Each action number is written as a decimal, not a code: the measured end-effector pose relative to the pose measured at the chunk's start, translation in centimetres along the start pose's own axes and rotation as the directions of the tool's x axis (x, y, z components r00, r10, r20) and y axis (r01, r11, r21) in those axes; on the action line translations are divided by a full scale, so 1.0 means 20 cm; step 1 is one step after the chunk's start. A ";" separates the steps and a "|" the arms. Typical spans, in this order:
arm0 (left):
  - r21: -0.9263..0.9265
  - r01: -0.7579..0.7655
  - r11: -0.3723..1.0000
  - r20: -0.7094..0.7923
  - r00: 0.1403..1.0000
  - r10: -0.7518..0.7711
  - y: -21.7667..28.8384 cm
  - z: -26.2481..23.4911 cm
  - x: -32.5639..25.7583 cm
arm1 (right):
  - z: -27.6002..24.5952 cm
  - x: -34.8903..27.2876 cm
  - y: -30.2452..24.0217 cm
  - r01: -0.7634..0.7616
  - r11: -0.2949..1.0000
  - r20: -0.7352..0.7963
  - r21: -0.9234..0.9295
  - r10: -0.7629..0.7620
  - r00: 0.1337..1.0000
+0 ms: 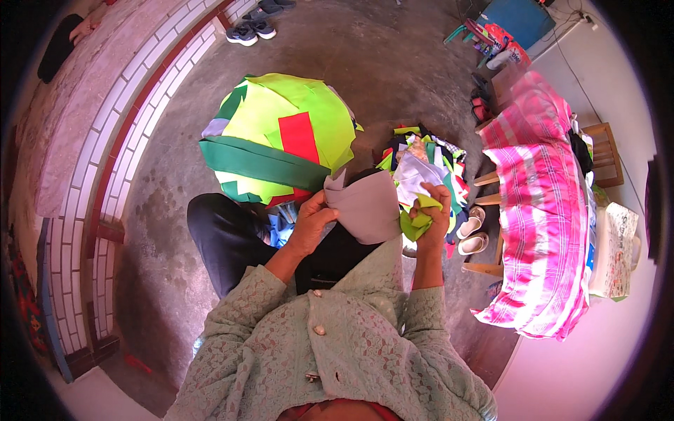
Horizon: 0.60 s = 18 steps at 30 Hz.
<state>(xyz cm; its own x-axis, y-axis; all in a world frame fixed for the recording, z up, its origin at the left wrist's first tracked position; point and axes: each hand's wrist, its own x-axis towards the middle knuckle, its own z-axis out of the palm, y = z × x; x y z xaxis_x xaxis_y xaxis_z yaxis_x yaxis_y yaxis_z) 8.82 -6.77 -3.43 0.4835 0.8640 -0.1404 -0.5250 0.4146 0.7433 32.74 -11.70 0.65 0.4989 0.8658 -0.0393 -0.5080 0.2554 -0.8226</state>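
Note:
My left hand (311, 223) pinches the left edge of a grey fabric piece (368, 207), which spreads over my lap. A crumpled lime-green fabric scrap (417, 223) is gripped in my right hand (437, 210), beside the grey piece's right edge. Ahead to the left is a large rounded heap of cloth pieces (267, 140), mostly neon yellow. A long dark green strip (263, 160) and a red piece (298, 133) lie on it. Past my right hand is a lower pile of mixed scraps (418, 172) in white, black, green and red.
A bench draped with a pink checked cloth (537, 231) stands at the right, with pale slippers (473, 242) beside it. Dark shoes (250, 31) sit at the far left near a white-brick ledge (133, 133). Bags (502, 45) and a blue box (518, 27) are at the far right.

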 end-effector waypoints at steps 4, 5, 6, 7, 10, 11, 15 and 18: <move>-0.047 -0.002 0.999 -0.013 1.000 0.002 0.03 -0.01 -0.02 | -0.06 0.03 -0.01 -0.162 0.986 0.022 -0.044 0.164 0.986; -0.055 -0.008 0.998 -0.017 1.000 0.007 0.03 -0.01 -0.02 | -0.03 0.03 -0.01 -0.176 0.975 0.015 -0.134 0.180 0.984; -0.064 -0.014 0.998 -0.022 1.000 0.013 0.04 -0.02 -0.03 | -0.01 0.02 -0.01 -0.189 0.957 0.007 -0.222 0.195 0.981; -0.059 -0.021 0.998 -0.029 0.999 0.020 0.04 -0.03 -0.03 | 0.01 0.02 0.00 -0.170 0.934 0.031 -0.315 0.189 0.982; -0.032 -0.044 0.999 -0.046 0.998 0.043 0.06 -0.04 -0.04 | 0.11 0.00 0.00 -0.104 0.869 0.148 -0.483 0.198 0.969; -0.015 -0.051 0.999 -0.050 0.997 0.050 0.07 -0.05 -0.05 | 0.13 0.01 -0.01 -0.108 0.830 0.184 -0.547 0.245 0.952; 0.117 -0.084 0.990 0.025 0.996 0.082 0.17 0.02 -0.09 | 0.30 -0.01 0.02 0.072 0.746 0.421 -0.662 0.291 0.859; 0.215 -0.071 0.974 0.069 0.996 0.057 0.19 0.04 -0.11 | 0.40 0.00 0.01 -0.051 0.704 0.455 -0.709 0.511 0.729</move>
<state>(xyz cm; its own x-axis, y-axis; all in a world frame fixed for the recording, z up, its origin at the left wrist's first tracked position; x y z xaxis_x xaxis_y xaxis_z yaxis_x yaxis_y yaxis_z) 6.25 -7.37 0.24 0.5001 0.8644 -0.0518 -0.3951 0.2810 0.8746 27.12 -8.19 4.98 -0.2157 0.9576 -0.1909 0.1149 -0.1693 -0.9789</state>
